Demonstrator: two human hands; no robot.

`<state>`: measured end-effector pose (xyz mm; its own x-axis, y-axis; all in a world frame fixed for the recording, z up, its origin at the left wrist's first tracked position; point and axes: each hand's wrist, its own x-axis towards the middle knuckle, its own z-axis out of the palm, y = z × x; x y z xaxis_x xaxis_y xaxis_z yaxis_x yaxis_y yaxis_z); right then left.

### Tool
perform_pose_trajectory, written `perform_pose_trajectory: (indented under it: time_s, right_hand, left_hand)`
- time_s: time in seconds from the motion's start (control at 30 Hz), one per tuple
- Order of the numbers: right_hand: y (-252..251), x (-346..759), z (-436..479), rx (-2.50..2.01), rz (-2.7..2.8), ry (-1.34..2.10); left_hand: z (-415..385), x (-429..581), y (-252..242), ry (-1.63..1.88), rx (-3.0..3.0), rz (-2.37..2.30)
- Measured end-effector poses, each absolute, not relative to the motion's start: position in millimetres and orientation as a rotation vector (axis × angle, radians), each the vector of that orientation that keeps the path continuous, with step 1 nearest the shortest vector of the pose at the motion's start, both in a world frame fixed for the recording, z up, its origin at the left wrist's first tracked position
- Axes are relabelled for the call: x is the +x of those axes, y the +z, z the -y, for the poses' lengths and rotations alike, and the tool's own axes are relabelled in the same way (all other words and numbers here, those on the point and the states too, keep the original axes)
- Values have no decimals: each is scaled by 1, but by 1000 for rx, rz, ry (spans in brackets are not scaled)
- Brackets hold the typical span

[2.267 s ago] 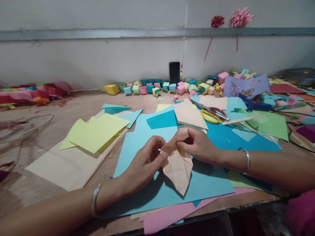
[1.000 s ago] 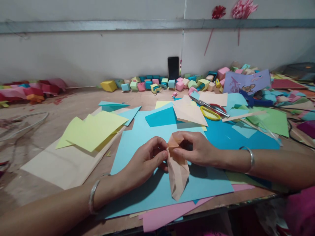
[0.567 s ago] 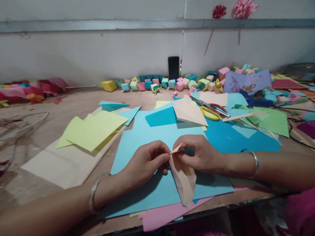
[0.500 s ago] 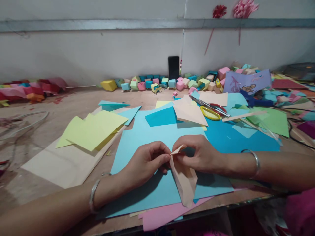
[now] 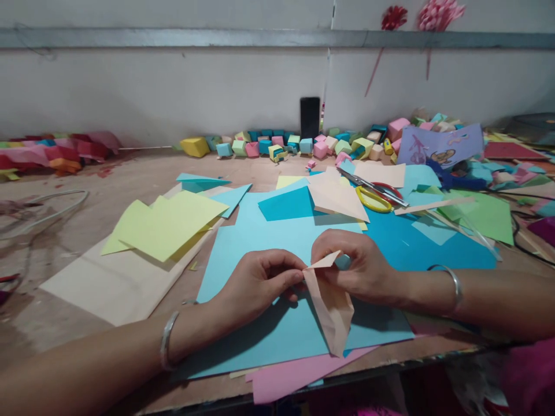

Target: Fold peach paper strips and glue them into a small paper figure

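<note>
A creased piece of peach paper hangs between my hands, its lower end pointing down toward the table's front edge. My left hand pinches its upper left corner between thumb and fingers. From the other side, my right hand grips the top of the paper, where a small flap stands up beside the thumb. Some of the right fingers are hidden behind the paper. Beneath both hands lies a large light blue sheet, with a pink sheet sticking out below it at the edge.
Yellow sheets lie to the left on a cream sheet. Scissors with yellow and red handles rest behind my right hand. A phone leans on the wall behind many small paper cubes. Green paper lies at right.
The flap at the top of the peach paper has opened out and shows more of its face. My right hand has shifted slightly. The whole view has moved a little.
</note>
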<state>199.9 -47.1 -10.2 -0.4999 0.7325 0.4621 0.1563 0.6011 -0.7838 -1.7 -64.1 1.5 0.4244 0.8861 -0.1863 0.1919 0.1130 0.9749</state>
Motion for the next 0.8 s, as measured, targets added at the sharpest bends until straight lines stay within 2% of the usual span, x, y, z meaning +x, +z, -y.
perform_pose_trajectory:
  time_s: [0.47,0.8]
  right_hand:
    - [-11,201,49,-758,2020,930]
    - [-1,200,51,-725,2091,839]
  left_hand:
    - [66,-1,3,590,1383,-1027]
    - [65,-1,4,654,1513,-1009]
